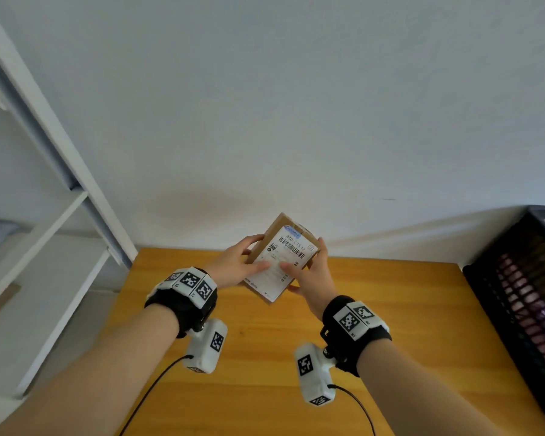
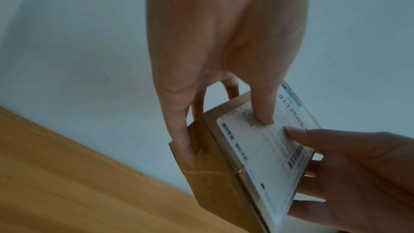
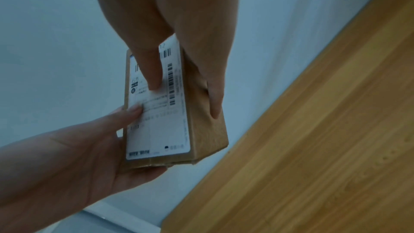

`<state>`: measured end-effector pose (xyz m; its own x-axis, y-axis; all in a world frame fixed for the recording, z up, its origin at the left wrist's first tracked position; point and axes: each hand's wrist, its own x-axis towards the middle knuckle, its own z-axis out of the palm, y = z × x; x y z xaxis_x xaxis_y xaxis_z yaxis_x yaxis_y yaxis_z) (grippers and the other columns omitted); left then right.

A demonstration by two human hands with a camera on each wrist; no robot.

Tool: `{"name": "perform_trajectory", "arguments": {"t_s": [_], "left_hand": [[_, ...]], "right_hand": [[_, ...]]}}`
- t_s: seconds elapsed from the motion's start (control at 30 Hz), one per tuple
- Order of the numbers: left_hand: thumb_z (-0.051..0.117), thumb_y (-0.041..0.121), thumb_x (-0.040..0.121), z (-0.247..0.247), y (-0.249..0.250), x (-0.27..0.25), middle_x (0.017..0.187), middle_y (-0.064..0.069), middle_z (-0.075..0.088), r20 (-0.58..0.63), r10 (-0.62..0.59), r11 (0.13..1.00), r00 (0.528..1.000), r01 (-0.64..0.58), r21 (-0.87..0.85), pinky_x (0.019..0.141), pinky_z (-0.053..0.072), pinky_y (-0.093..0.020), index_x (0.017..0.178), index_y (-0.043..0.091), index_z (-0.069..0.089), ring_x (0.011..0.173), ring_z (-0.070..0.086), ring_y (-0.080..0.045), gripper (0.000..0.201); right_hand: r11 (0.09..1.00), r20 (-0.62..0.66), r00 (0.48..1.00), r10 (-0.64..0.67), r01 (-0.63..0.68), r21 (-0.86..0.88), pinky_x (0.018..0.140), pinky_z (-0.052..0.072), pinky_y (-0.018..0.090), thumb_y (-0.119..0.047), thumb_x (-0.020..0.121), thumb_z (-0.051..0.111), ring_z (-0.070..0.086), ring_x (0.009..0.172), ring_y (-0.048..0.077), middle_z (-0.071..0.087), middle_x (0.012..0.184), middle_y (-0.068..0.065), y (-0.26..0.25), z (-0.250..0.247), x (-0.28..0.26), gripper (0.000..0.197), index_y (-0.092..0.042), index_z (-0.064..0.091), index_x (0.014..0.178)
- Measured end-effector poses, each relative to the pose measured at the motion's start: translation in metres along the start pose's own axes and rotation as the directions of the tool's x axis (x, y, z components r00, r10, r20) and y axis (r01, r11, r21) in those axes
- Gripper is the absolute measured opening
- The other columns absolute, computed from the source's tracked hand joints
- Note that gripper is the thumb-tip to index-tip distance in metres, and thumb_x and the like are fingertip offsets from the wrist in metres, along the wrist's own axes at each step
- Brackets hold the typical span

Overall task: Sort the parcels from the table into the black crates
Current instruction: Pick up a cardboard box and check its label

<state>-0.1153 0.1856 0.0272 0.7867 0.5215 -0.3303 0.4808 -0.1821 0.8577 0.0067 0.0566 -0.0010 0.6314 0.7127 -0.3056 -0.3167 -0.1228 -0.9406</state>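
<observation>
The cardboard parcel [image 1: 280, 258] is being held tilted in the air above the far edge of the bench [image 1: 390, 325], label up. Both hands, left hand [image 1: 233, 265] and right hand [image 1: 312, 275], are gripping its long sides, thumbs on the label. It looks stiff and light; the taped faces may be slippery. A black crate [image 1: 516, 278] is waiting at right.

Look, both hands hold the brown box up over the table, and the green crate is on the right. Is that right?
Not quite: the crate is black, not green, as the head view shows. The rest holds: the left hand and right hand both hold the brown box above the table, with the crate on the right.
</observation>
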Motion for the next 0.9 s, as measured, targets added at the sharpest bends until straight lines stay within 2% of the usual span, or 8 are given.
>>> {"name": "perform_trajectory", "arguments": {"t_s": [0.13,0.27,0.37,0.5,0.6,0.77,0.9], "left_hand": [[0.06,0.03,0.091,0.035,0.034,-0.037,0.121,0.001,0.053,-0.043,0.026,0.997,0.999,-0.029,-0.073,0.083,0.056,-0.05,0.138,0.042,0.033,0.108,0.06,-0.025,0.056],[0.055,0.03,0.094,0.069,0.062,-0.08,0.127,-0.002,0.052,-0.114,0.056,0.987,0.992,-0.072,-0.144,0.085,0.056,-0.041,0.137,0.045,0.034,0.109,0.059,-0.022,0.051],[0.053,0.029,0.095,0.091,0.08,-0.11,0.129,-0.004,0.054,-0.18,0.096,0.979,0.979,-0.126,-0.163,0.08,0.058,-0.033,0.143,0.04,0.031,0.106,0.059,-0.019,0.054],[0.051,0.026,0.096,0.11,0.103,-0.143,0.125,-0.004,0.058,-0.244,0.14,0.964,0.96,-0.188,-0.188,0.069,0.058,-0.023,0.144,0.036,0.031,0.101,0.061,-0.014,0.053],[0.05,0.022,0.097,0.12,0.117,-0.166,0.124,-0.002,0.06,-0.258,0.165,0.954,0.952,-0.22,-0.203,0.078,0.058,-0.028,0.145,0.037,0.029,0.108,0.06,-0.019,0.054],[0.045,0.023,0.1,0.123,0.134,-0.195,0.123,0.003,0.06,-0.253,0.213,0.949,0.944,-0.262,-0.176,0.086,0.055,-0.031,0.147,0.04,0.021,0.109,0.06,-0.02,0.056],[0.045,0.027,0.099,0.116,0.143,-0.215,0.123,0.006,0.06,-0.263,0.236,0.947,0.936,-0.282,-0.154,0.102,0.042,-0.05,0.145,0.045,0.022,0.118,0.053,-0.019,0.054]], "right_hand": [[0.995,0.022,0.995,-0.099,0.1,-0.014,0.07,0.059,0.039,0.002,0.082,0.068,0.065,0.099,0.016,0.061,0.12,0.003,-0.023,-0.035,-0.039,0.081,-0.033,0.025,0.142],[0.982,0.071,0.979,-0.189,0.188,0.011,0.069,0.059,0.033,0.002,0.084,0.066,0.064,0.102,0.013,0.057,0.128,0.001,-0.043,-0.067,-0.081,0.07,-0.024,0.031,0.139],[0.974,0.111,0.968,-0.225,0.223,0.035,0.073,0.059,0.033,0.005,0.084,0.064,0.062,0.103,0.011,0.055,0.132,0.002,-0.053,-0.084,-0.11,0.063,-0.018,0.034,0.134],[0.962,0.176,0.946,-0.274,0.266,0.064,0.077,0.059,0.033,0.009,0.084,0.062,0.061,0.111,0.017,0.054,0.134,0.003,-0.066,-0.103,-0.143,0.069,-0.017,0.033,0.141],[0.949,0.214,0.925,-0.314,0.307,0.066,0.076,0.059,0.036,0.011,0.084,0.06,0.059,0.116,0.019,0.055,0.134,0.001,-0.077,-0.111,-0.163,0.073,-0.023,0.034,0.143],[0.929,0.262,0.893,-0.367,0.367,0.052,0.086,0.054,0.053,0.013,0.083,0.058,0.052,0.124,0.022,0.051,0.137,-0.004,-0.099,-0.113,-0.189,0.078,-0.033,0.035,0.142],[0.917,0.291,0.872,-0.394,0.393,0.064,0.087,0.054,0.053,0.014,0.084,0.057,0.05,0.126,0.023,0.049,0.139,-0.004,-0.112,-0.108,-0.206,0.081,-0.039,0.034,0.141]]}}
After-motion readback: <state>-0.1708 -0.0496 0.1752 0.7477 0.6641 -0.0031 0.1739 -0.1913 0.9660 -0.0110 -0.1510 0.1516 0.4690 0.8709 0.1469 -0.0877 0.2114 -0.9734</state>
